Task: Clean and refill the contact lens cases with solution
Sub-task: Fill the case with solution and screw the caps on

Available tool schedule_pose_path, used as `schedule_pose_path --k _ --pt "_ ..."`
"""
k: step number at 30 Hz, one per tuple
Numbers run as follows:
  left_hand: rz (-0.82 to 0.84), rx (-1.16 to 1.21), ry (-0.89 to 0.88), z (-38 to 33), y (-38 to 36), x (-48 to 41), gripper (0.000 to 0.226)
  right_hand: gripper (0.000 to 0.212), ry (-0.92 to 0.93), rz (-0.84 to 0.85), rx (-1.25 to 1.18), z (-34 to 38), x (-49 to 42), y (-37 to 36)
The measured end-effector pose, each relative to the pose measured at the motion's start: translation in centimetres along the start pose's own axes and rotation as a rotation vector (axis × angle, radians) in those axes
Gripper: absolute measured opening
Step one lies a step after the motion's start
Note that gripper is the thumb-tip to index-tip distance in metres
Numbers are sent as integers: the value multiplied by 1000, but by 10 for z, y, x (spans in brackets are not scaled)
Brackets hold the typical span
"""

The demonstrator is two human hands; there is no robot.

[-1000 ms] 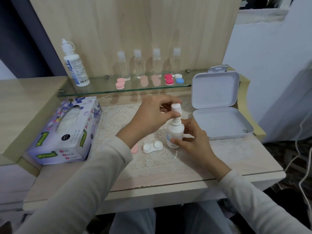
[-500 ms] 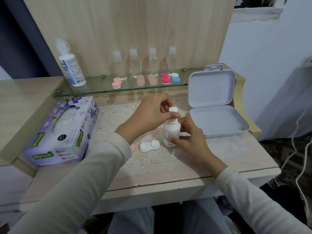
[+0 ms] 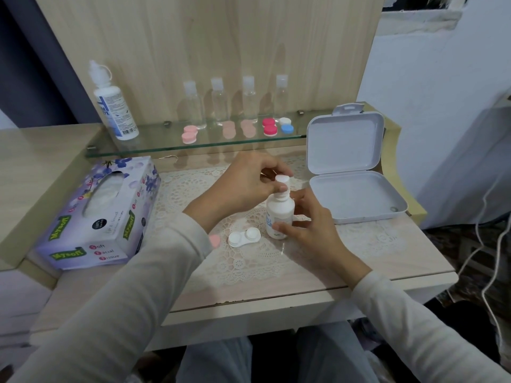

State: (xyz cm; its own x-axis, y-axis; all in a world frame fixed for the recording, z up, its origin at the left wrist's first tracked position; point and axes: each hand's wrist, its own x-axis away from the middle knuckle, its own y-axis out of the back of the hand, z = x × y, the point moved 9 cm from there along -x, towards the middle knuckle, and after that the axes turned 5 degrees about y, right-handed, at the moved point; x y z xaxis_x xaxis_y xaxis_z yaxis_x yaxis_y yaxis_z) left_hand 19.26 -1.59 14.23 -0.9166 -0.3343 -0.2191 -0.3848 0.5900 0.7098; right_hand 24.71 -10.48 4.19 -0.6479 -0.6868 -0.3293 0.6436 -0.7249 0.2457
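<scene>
while upright, bottle (image 3: 279, 214) between right fingers (image 3: 305, 199)

solution bottle (image 3: 279, 217): white plastic, smooth, faint sheen, printed label.
cap (image 3: 282, 179): white plastic, matt.
lens case (image 3: 244, 237): white plastic, glossy.
desk top (image 3: 249, 288): pale wood-grain, smooth; finish chipped along the front edge.
lace mat (image 3: 249, 261): white openwork lace across the desk's middle.
glass shelf (image 3: 193, 146): clear glass, glossy, along the back edge.
tissue box (image 3: 91, 225): printed card, slight sheen, left edge.
storage box (image 3: 356, 200): white plastic, smooth, matt, right edge.
sleeves (image 3: 124, 299): pale knit cloth, matt.
</scene>
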Motion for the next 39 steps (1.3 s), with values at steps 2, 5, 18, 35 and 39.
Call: schedule_pose_path --k 2,5,18,35,39 --pt "27 16 -1 1 -2 2 30 44 9 11 34 3 -1 0" --pt "-19 59 8 10 4 10 33 46 33 9 112 11 -4 3" --pt "-187 -284 305 167 10 79 23 50 20 -164 269 24 -56 39" --pt "-311 -200 243 164 16 87 18 80 -109 -186 531 3 -67 43" --pt "-223 -10 279 163 15 87 16 40 -34 -235 627 25 -46 31"
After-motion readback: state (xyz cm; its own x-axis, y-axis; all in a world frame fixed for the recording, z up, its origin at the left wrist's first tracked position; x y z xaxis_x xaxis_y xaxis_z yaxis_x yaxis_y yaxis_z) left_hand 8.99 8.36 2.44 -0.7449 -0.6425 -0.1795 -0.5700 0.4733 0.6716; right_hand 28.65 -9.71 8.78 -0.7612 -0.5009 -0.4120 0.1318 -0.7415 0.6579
